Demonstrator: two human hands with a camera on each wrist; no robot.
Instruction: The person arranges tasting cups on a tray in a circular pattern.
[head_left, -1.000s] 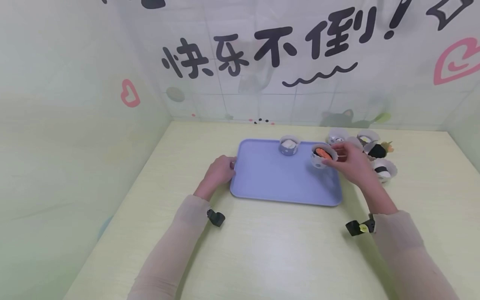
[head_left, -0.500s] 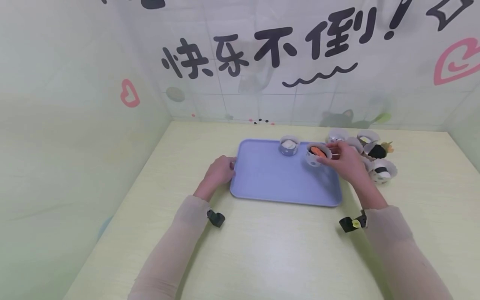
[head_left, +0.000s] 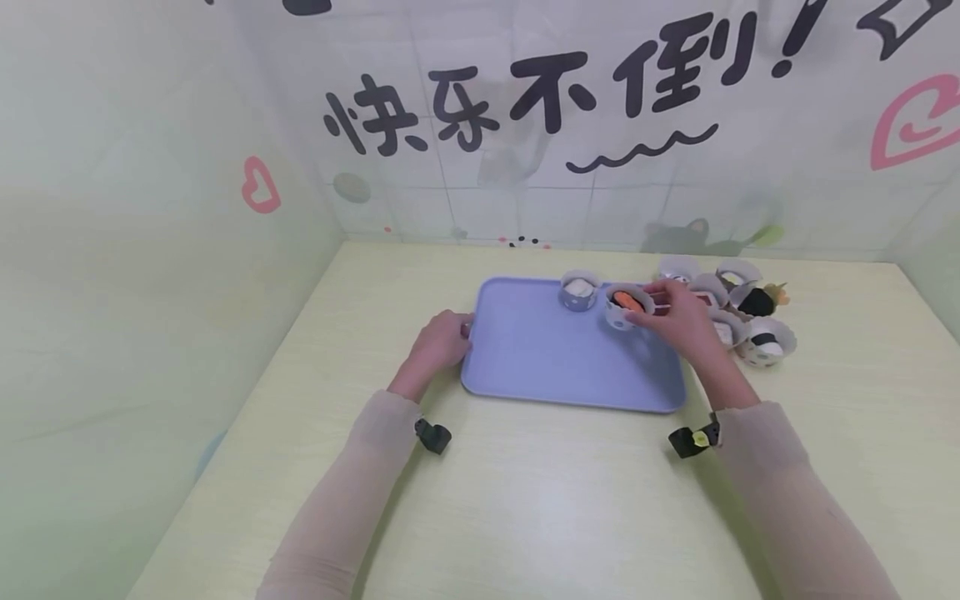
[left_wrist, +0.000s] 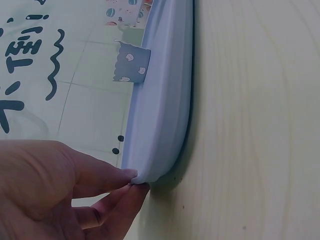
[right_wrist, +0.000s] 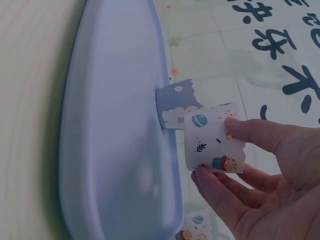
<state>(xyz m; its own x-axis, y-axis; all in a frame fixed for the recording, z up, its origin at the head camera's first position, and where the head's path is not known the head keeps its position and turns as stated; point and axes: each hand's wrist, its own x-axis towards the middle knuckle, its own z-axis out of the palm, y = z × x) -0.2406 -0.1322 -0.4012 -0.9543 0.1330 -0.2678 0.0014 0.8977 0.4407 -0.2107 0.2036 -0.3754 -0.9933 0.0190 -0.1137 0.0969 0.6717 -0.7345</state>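
My left hand (head_left: 442,340) pinches the left rim of a lilac-blue tray (head_left: 547,358), thumb on top and fingers below, as the left wrist view shows. My right hand (head_left: 684,323) grips a white paper baking cup (right_wrist: 210,142) with small printed pictures. Inside that cup, the head view shows an orange piece (head_left: 628,301) on something black, like a bit of sushi. The cup hangs above the tray's back right part, and a shadow falls below it. Left of it, a blue paper cup (head_left: 578,301) with white contents stands on the tray by the back rim.
To the right of the tray several more paper cups crowd together, one with a black-banded white piece (head_left: 766,344), another beside a black piece (head_left: 756,302). My right hand partly hides this group. A printed wall cloth (head_left: 525,208) rises behind the table (head_left: 525,500).
My right hand has carried the white cup with the orange piece left across the tray, closer to the blue cup. The left hand and the tray have stayed put.
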